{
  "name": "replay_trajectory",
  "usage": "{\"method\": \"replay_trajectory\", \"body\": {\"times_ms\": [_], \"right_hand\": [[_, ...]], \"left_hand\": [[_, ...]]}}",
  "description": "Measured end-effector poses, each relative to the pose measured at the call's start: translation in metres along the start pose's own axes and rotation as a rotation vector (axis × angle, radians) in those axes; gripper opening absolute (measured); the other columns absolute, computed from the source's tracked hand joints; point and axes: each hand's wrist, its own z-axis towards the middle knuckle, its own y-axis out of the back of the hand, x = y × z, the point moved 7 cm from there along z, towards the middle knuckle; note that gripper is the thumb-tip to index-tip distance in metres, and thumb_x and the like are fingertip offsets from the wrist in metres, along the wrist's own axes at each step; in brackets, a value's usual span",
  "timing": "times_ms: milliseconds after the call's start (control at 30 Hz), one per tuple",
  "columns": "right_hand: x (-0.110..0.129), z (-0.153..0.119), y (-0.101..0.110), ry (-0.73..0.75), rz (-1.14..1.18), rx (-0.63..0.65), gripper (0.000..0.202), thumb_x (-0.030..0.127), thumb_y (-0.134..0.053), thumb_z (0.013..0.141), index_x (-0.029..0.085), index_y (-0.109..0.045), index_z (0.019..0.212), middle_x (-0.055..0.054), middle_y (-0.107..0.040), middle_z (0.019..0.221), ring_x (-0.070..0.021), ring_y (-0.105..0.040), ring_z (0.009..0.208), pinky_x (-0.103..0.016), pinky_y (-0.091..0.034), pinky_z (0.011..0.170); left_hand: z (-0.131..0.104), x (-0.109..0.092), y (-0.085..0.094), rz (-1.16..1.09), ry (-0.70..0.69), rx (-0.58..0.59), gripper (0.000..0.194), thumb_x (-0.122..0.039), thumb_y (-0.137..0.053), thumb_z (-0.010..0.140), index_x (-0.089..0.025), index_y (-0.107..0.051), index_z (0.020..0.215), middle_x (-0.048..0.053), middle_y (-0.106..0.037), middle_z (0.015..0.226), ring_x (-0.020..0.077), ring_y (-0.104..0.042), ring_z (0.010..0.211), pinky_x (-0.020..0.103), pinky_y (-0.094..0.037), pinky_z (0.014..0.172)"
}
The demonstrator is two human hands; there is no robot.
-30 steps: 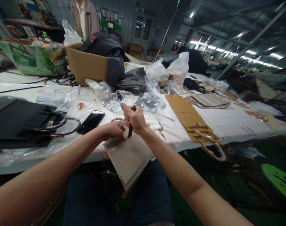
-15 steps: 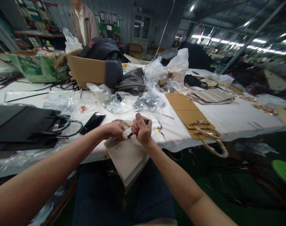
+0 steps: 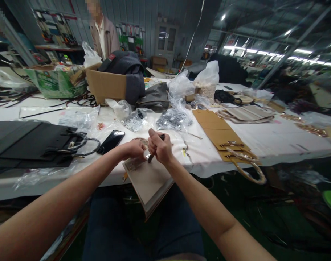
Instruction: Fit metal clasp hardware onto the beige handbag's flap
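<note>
A beige bag panel (image 3: pixel 150 183), with layers showing along its lower right edge, slants over the table's front edge above my lap. My left hand (image 3: pixel 135 149) is closed at the panel's top edge, fingertips pinching there beside a small shiny metal part. A fist is made by my right hand (image 3: pixel 160 148) round a short dark hand tool (image 3: pixel 151 157), like a screwdriver; its lower end meets the panel near my left fingertips. Behind my hands a plastic-wrapped handle (image 3: pixel 140 139) of the bag partly shows.
Left of my hands lie a black phone (image 3: pixel 111 141) and black bag panels (image 3: pixel 32 145) with handles. To the right is a tan bag panel (image 3: pixel 217 127) with wrapped handles. Plastic bags (image 3: pixel 174 119) and a cardboard box (image 3: pixel 108 87) stand further back. A person (image 3: pixel 104 34) stands behind the table.
My right fist has shifted slightly left, and the tool in it stands more upright against the panel. My left hand keeps its place on the panel. The whole view has shifted a little.
</note>
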Motion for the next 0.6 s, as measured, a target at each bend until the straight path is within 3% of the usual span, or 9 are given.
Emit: {"method": "replay_trajectory", "body": {"times_ms": [300,433,600], "right_hand": [[0.002,0.01,-0.007,-0.05,-0.02,0.036,0.075,0.068,-0.095,0.081,0.024,-0.037,0.065,0.011,-0.028,0.052,-0.004,-0.02,0.038,-0.024,-0.015,0.035],[-0.024,0.036,-0.013,-0.143,-0.153,-0.026,0.073,0.069,-0.093,0.081,0.025,-0.038,0.064,0.011,-0.03,0.049,-0.0055,-0.025,0.036,-0.024,-0.018,0.033],[-0.063,0.07,-0.013,-0.382,-0.415,-0.198,0.059,0.053,-0.086,0.095,0.024,-0.045,0.064,0.009,-0.037,0.045,-0.0076,-0.029,0.034,-0.024,-0.021,0.031]], "left_hand": [[0.003,0.0,-0.002,0.015,-0.02,0.015,0.018,-0.024,-0.077,0.052,-0.02,-0.062,0.063,-0.001,-0.057,0.065,0.0175,-0.049,0.066,0.032,-0.036,0.062],[0.003,-0.003,-0.001,0.003,-0.13,-0.053,0.023,-0.018,-0.078,0.051,-0.018,-0.073,0.074,0.004,-0.071,0.08,0.021,-0.059,0.077,0.032,-0.044,0.071],[-0.002,0.008,0.002,-0.166,-0.134,-0.097,0.04,-0.017,-0.08,0.051,-0.016,-0.077,0.091,0.008,-0.076,0.094,0.0244,-0.064,0.083,0.033,-0.049,0.072]]}}
